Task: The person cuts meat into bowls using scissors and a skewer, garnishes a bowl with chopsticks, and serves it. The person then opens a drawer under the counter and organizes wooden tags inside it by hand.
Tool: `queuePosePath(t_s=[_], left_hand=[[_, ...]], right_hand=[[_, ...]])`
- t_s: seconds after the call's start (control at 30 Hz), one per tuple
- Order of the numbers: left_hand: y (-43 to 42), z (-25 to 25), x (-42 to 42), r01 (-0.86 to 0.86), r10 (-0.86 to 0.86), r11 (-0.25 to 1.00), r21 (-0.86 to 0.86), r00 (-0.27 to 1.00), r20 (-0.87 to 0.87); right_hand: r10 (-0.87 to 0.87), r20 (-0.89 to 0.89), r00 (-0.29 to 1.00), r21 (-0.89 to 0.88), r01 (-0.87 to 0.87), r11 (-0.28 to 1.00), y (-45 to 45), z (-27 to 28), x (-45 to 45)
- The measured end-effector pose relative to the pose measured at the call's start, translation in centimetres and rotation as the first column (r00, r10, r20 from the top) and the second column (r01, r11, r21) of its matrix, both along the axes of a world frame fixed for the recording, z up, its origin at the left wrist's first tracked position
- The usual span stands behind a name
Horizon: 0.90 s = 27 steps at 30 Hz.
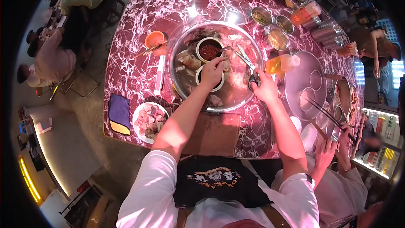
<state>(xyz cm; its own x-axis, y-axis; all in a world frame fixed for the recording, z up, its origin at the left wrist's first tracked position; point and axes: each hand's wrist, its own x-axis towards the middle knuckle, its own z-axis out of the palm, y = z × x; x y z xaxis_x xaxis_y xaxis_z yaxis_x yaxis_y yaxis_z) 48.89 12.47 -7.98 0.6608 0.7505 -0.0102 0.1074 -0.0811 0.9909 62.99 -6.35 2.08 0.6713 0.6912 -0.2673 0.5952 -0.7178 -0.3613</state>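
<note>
Your right hand (266,86) grips scissors (246,59) over the round metal pot (172,61)

At the near left corner of the table (139,0), you have a dark blue and yellow cloth (120,114), with a white plate (135,122) of raw meat pieces (148,119) just beside it by the near edge. Farther in from the left edge stands an orange cup (155,38) with utensils across its rim. A narrow white packet (159,75) lies between cup and pot.

Your left hand (213,74) reaches in over the pot, fingers drawn together above 2 small bowls; whether it holds anything, you cannot tell. The farther bowl has red chilli sauce (209,52); your hand partly covers the nearer. A brown mat (213,133) lies at the near edge.

Your right hand is closed around the dark handles near the pot's right rim, the blades pointing inward and away from you. Right of the pot lies a bottle of amber liquid (280,64). Toward the right edge is a large round metal tray (297,65), and near it another person's hand (325,150).
</note>
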Motion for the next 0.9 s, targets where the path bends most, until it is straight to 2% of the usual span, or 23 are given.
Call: queuePosePath(t_s=[0.1,0.2,0.23,0.3,0.4,0.53,0.57,0.67,0.7,0.8,0.9], left_hand=[[0.6,2.1,-0.6,-0.027,0.069,0.983,0.182,0.972,-0.224],[2.8,5.6,-0.3,0.126,0.086,0.883,0.452,0.903,-0.42],[4.7,8.4,1.1,0.278,0.071,0.817,0.506,0.821,-0.566],[6.6,10.1,2.9,0.461,0.028,0.732,0.501,0.714,-0.699],[8.1,8.0,5.7,0.561,0.022,0.692,0.455,0.614,-0.789],[7.7,5.0,6.8,0.505,-0.067,0.762,0.406,0.685,-0.726],[7.7,3.5,6.9,0.474,-0.075,0.795,0.379,0.696,-0.714],[7.4,3.1,5.8,0.384,-0.045,0.853,0.353,0.728,-0.684],[7.3,3.7,5.1,0.356,-0.026,0.865,0.354,0.736,-0.677],[8.5,6.1,3.6,0.42,-0.03,0.836,0.354,0.677,-0.735],[9.3,7.6,3.6,0.394,0.009,0.822,0.412,0.713,-0.701]], right_hand=[[-0.018,-0.033,0.999,0.015,0.019,1.0,-0.6,-1.2,0.3],[-0.045,-0.093,0.995,0.034,0.048,0.998,-0.8,-1.1,0.6],[-0.054,-0.089,0.995,0.039,0.058,0.998,-1.1,-0.9,0.5],[-0.059,-0.077,0.995,0.054,0.063,0.997,-0.6,-0.4,0.1],[-0.079,-0.07,0.994,0.08,0.084,0.993,-1.0,-0.4,-0.4],[-0.061,-0.049,0.997,0.1,0.065,0.993,-2.4,-1.4,-0.2],[-0.053,-0.037,0.998,0.11,0.056,0.992,-2.8,-1.7,-0.2],[-0.032,-0.03,0.999,0.124,0.036,0.992,-3.4,-1.7,0.1],[-0.027,-0.035,0.999,0.127,0.031,0.991,-3.5,-1.7,0.1],[-0.015,-0.056,0.998,0.165,0.024,0.986,-3.1,-1.9,0.7],[-0.032,-0.05,0.998,0.146,0.039,0.988,-0.7,-1.5,1.4]])
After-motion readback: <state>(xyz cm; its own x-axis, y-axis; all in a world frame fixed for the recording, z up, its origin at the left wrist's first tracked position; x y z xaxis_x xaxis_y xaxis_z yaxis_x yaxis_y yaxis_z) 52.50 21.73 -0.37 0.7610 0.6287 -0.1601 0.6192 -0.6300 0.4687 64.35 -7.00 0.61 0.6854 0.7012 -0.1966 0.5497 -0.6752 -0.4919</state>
